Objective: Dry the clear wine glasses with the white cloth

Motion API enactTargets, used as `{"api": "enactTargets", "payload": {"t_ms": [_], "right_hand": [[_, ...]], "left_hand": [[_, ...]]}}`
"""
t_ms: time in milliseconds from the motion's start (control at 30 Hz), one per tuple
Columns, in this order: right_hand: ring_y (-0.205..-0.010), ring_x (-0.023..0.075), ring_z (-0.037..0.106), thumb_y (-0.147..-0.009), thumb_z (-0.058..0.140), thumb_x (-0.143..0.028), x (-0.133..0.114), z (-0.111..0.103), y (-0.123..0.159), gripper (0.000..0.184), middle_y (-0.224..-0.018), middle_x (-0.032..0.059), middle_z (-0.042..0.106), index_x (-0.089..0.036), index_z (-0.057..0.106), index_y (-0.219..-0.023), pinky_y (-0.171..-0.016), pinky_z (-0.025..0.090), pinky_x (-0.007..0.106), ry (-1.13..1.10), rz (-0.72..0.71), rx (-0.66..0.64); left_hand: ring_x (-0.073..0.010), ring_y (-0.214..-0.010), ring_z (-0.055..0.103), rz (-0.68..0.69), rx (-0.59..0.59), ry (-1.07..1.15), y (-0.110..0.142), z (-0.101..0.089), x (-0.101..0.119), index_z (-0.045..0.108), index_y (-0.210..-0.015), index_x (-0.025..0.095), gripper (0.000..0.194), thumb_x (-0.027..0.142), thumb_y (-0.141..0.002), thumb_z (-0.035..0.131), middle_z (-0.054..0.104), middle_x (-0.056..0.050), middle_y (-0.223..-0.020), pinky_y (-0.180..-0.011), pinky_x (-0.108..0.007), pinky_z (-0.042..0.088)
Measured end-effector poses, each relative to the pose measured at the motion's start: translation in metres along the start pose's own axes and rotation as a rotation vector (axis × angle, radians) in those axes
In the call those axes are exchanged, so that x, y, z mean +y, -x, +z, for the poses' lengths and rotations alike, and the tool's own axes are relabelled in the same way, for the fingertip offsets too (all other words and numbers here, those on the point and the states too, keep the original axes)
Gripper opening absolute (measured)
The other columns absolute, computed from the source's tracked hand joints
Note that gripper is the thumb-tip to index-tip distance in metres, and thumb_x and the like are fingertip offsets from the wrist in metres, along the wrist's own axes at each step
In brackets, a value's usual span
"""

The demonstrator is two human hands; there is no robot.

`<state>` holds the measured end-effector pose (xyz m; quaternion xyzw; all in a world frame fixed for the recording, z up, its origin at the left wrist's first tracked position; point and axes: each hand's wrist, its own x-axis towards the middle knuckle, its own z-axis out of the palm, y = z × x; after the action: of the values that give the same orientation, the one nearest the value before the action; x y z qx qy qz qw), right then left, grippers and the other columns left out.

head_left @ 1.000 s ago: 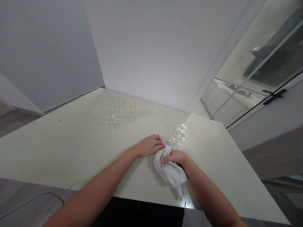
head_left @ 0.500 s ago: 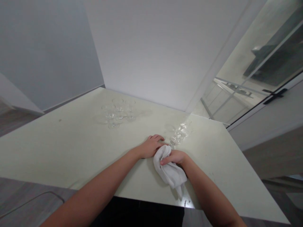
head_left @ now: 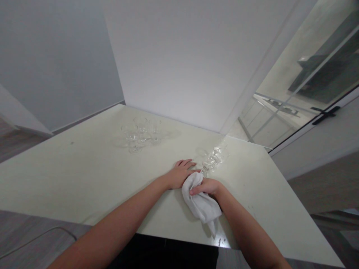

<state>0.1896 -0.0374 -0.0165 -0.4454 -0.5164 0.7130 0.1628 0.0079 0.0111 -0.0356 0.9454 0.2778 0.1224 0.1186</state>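
Observation:
My right hand (head_left: 208,186) is closed on a crumpled white cloth (head_left: 202,209), which drapes down toward the table's front edge. Beside it, my left hand (head_left: 179,175) lies low at the table with its fingers stretched out and apart. One of its fingers reaches to the cloth's upper edge, close to the rim or foot of a clear glass (head_left: 203,172). Part of that glass is hidden by the cloth and hands. Just beyond are several more clear stemmed glasses (head_left: 212,160); their outlines are faint.
Farther left on the pale table (head_left: 84,175) stands another cluster of clear stemmed glasses (head_left: 141,136). A white wall (head_left: 179,74) borders the table's back edge. At right is a glazed door with a black handle (head_left: 327,114). A cable (head_left: 36,239) lies on the floor.
My left hand's fingers have spread slightly and shifted a little. My right hand and the cloth stay in place.

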Motion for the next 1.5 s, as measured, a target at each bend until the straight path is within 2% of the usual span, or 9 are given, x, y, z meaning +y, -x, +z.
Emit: {"api": "enactTargets", "payload": {"t_ms": [400,700,1100,1500], "right_hand": [[-0.09,0.0198,0.06,-0.048,0.088,-0.042,0.0063,-0.0054,-0.0035,0.054,-0.091,0.0021,0.068,-0.017,0.07,-0.092,-0.094,0.044,0.037,0.035,-0.043,-0.015],[-0.087,0.0188,0.059,-0.044,0.088,-0.048,0.0044,-0.0027,-0.003,0.06,-0.091,0.0015,0.066,-0.017,0.069,-0.092,-0.096,0.043,0.038,0.062,-0.047,-0.001],[-0.105,0.0235,0.057,-0.049,0.086,-0.05,0.0059,-0.0068,-0.0053,0.066,-0.105,0.005,0.067,-0.017,0.068,-0.103,-0.106,0.036,0.041,0.154,-0.104,0.005],[-0.11,0.0271,0.057,-0.052,0.084,-0.053,0.0052,-0.0053,-0.0036,0.061,-0.104,0.0071,0.068,-0.017,0.068,-0.099,-0.107,0.037,0.046,0.164,-0.097,0.047]], "left_hand": [[-0.0315,-0.141,0.025,0.006,0.015,-0.008,0.0009,0.0034,-0.0016,0.038,-0.143,0.036,0.056,0.047,-0.088,0.05,0.036,-0.006,-0.152,-0.111,-0.05,0.021],[-0.0299,-0.14,0.027,0.0,0.015,0.014,0.0005,0.002,-0.0017,0.04,-0.141,0.034,0.056,0.045,-0.088,0.05,0.037,-0.006,-0.151,-0.111,-0.048,0.021],[-0.0283,-0.139,0.029,0.002,0.014,0.05,0.0,0.0016,-0.0036,0.042,-0.139,0.032,0.052,0.043,-0.088,0.049,0.038,-0.005,-0.151,-0.112,-0.047,0.021],[-0.0272,-0.138,0.031,0.004,0.014,0.023,0.0007,-0.0027,-0.0001,0.043,-0.138,0.031,0.053,0.043,-0.087,0.051,0.039,-0.005,-0.15,-0.112,-0.045,0.022]]}}
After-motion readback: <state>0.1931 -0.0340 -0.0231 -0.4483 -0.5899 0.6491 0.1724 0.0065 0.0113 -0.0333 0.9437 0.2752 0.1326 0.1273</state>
